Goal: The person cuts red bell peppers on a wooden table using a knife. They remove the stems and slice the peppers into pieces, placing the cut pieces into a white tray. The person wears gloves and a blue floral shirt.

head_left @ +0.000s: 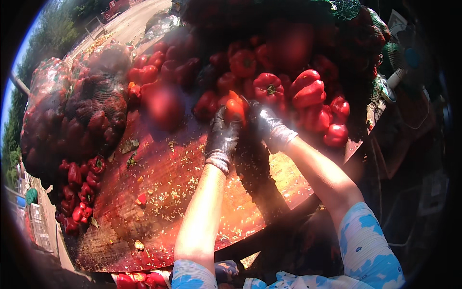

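Note:
In the middle of the head view, my left hand (pixel 222 132), in a dark coated glove, grips an orange-red pepper (pixel 235 109) upright. My right hand (pixel 264 123), gloved the same way, is closed just right of that pepper, close against it. A small dark sliver shows at its fingers by the pepper’s top, too small to name. Behind both hands lies a heap of red peppers (pixel 306 89), some blurred by smudges on the picture. Both forearms reach over a red-stained board (pixel 139 226) scattered with seeds and scraps.
Mesh sacks of peppers (pixel 77 103) stand at the left, with loose peppers (pixel 77 192) below them. More peppers (pixel 137 281) show under the board’s front edge. Dark sacks with green netting lie at the back. A fan (pixel 403 55) is at the far right.

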`<action>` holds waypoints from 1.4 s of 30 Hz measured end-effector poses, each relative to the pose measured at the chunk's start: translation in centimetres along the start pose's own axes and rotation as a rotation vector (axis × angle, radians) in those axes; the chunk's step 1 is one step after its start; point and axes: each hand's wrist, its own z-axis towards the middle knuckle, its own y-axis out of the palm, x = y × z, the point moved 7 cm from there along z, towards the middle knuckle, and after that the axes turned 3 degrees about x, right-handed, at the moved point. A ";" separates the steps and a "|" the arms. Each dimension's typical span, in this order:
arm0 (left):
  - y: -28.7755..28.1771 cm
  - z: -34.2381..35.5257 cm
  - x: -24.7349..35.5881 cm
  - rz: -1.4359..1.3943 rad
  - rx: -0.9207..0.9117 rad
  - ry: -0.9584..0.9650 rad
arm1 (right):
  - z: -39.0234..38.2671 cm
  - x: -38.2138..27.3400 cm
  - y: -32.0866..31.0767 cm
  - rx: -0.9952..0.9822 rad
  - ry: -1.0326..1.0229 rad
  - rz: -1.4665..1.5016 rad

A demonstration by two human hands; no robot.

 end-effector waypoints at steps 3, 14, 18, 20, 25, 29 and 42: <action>3.5 -5.0 4.7 -0.046 -0.042 -0.038 | -5.5 1.3 2.9 0.278 0.040 0.491; -20.0 -28.7 8.5 -0.425 0.475 -0.074 | -18.5 -11.0 3.5 -0.235 0.279 1.587; -32.3 -41.2 12.7 -0.137 0.820 0.113 | -21.6 -10.6 3.1 -0.234 0.217 1.823; -37.0 -47.4 11.4 -0.124 1.069 0.064 | -22.5 -10.5 4.2 -0.277 0.256 1.925; -48.0 -65.6 -3.8 0.096 1.395 -0.285 | -22.8 -14.5 3.0 -0.417 0.250 1.898; -45.4 -60.3 0.0 1.031 1.312 -0.303 | -20.1 -11.2 1.2 -0.364 0.160 1.699; -5.0 -5.9 12.0 0.250 0.238 0.178 | -22.3 -7.2 0.5 0.006 0.455 2.011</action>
